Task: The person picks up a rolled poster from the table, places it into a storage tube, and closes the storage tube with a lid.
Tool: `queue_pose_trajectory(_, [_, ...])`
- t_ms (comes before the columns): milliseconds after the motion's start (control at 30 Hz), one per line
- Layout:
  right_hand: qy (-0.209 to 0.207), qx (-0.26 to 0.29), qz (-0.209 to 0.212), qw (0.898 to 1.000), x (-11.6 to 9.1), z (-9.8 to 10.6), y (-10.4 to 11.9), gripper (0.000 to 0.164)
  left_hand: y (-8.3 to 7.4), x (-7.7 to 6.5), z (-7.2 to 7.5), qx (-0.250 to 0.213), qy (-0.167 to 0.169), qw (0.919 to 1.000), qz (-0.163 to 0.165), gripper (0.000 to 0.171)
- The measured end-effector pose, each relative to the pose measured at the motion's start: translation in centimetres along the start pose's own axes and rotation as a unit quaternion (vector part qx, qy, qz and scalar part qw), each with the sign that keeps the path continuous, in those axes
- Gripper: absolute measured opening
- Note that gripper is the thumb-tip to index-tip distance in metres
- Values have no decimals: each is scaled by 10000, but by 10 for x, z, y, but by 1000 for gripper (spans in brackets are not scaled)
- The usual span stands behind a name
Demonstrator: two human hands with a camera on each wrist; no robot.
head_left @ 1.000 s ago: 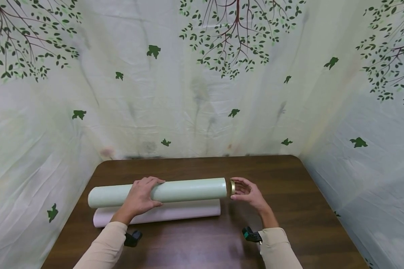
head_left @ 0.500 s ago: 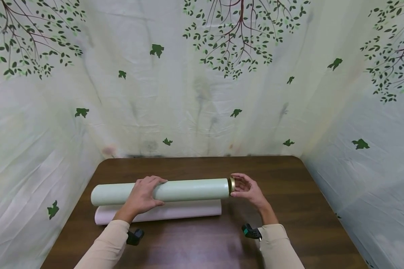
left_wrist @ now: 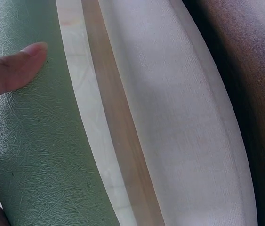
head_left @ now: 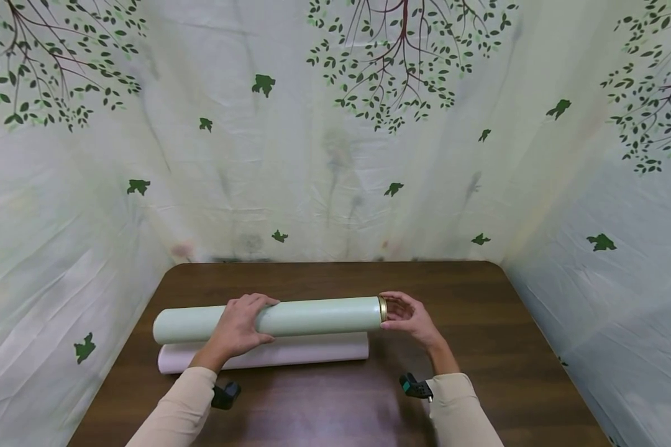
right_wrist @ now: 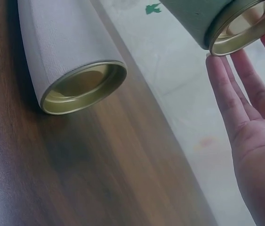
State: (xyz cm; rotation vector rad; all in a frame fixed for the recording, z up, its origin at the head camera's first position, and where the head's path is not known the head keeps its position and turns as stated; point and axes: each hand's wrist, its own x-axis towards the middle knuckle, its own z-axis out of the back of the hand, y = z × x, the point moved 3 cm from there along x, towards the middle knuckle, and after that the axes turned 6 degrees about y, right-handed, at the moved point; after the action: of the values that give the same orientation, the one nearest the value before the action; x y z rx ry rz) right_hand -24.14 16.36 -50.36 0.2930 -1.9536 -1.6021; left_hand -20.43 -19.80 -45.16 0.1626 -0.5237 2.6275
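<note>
A pale green cardboard tube lies crosswise, raised behind a pale lilac tube. My left hand grips the green tube around its middle; in the left wrist view the thumb presses its textured side. At the tube's right end sits a gold metal cap, its rim against the green edge. My right hand pinches that cap between thumb and fingertips. In the right wrist view the fingertips touch the cap's rim. The palm side of my left hand is hidden.
The lilac tube rests on the brown wooden table, and its right end has a recessed gold cap. A white curtain printed with leaves and branches surrounds the table at the back and sides.
The gold cap, held in my right hand, has moved left from a gap beside the green tube onto its end, and its dark inner part is now hidden. My left hand keeps its grip.
</note>
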Motion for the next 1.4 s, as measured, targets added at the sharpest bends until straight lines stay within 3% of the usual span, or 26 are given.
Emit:
queue_pose_trajectory(467, [-83,55,10,9999,0,-1,-8,70,1,0,-3,75,-9,10000,28,66])
queue_pose_trajectory(633, [-17,-23,-94,10000,-3,0,-8,64,0,1,-3,101,17,9999,29,67])
queue_pose_trajectory(1067, [-83,-326,-138,9993,-4,3,-5,56,-3,7,-2,618,475,9968,-162,71])
queue_pose_trajectory(1400, [-156,-260,-296,9991,-4,4,-5,57,-4,9,-1,532,665,9962,-162,67])
